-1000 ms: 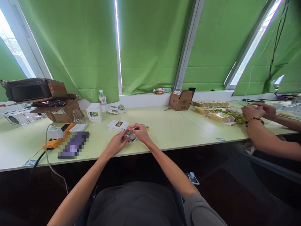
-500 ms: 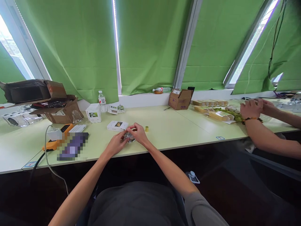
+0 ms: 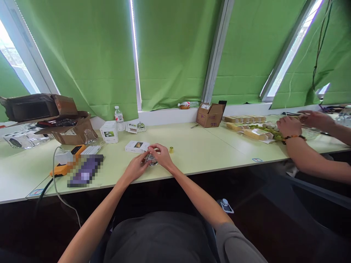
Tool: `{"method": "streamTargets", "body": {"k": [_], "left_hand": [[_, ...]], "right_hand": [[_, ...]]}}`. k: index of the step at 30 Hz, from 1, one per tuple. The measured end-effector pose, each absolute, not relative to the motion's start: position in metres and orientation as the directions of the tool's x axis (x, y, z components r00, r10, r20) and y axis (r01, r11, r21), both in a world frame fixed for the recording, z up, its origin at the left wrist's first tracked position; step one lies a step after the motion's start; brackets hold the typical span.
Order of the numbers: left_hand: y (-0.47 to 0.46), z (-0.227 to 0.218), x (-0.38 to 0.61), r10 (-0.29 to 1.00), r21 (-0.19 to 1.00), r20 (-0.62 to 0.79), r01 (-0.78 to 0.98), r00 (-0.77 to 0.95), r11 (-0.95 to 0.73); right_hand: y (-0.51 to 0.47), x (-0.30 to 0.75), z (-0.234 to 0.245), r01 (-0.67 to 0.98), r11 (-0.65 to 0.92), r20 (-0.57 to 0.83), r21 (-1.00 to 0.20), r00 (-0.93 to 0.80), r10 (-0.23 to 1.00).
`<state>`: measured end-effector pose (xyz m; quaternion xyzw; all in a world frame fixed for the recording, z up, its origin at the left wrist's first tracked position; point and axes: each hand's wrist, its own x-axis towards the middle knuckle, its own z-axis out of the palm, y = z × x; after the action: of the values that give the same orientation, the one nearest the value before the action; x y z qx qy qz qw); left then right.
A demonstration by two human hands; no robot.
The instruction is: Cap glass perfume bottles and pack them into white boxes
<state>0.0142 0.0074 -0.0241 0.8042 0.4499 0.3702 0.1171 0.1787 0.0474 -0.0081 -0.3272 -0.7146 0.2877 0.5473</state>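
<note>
My left hand (image 3: 136, 166) and right hand (image 3: 163, 156) meet on the smooth pale-green worktop (image 3: 205, 153), fingers curled shut around a small round glinting clear object (image 3: 150, 159). A short gold metallic cylinder (image 3: 171, 149) stands near it, and a flat white cardboard box (image 3: 137, 146) lies just behind.

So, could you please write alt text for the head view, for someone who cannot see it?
A seated person's left hand and right hand hold a small shiny round object on a pale green table, beside a small white box and a gold cap. At right, a co-worker's hand rests by yellow boxes.
</note>
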Motion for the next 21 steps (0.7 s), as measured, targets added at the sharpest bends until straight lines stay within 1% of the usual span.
{"method": "streamTargets", "body": {"k": [5, 8, 10, 14, 21], "left_hand": [[0.0076, -0.0248, 0.014, 0.804, 0.532, 0.499, 0.619, 0.323, -0.578], [0.0076, -0.0255, 0.0133, 0.807, 0.528, 0.499, 0.627, 0.316, -0.572], [0.0072, -0.0252, 0.0134, 0.805, 0.525, 0.505, 0.629, 0.311, -0.573], [0.0051, -0.0231, 0.0155, 0.8, 0.524, 0.516, 0.626, 0.307, -0.578], [0.0034, -0.0212, 0.0161, 0.803, 0.524, 0.514, 0.632, 0.301, -0.572]], "right_hand": [[0.0518, 0.1823, -0.0086, 0.106, 0.578, 0.543, -0.809, -0.243, 0.804], [0.0541, 0.1832, -0.0095, 0.091, 0.557, 0.525, -0.825, -0.24, 0.817], [0.0546, 0.1827, -0.0101, 0.093, 0.567, 0.537, -0.819, -0.224, 0.813], [0.054, 0.1809, -0.0109, 0.138, 0.592, 0.565, -0.794, -0.192, 0.802], [0.0532, 0.1816, -0.0126, 0.237, 0.592, 0.562, -0.77, -0.186, 0.806]]}}
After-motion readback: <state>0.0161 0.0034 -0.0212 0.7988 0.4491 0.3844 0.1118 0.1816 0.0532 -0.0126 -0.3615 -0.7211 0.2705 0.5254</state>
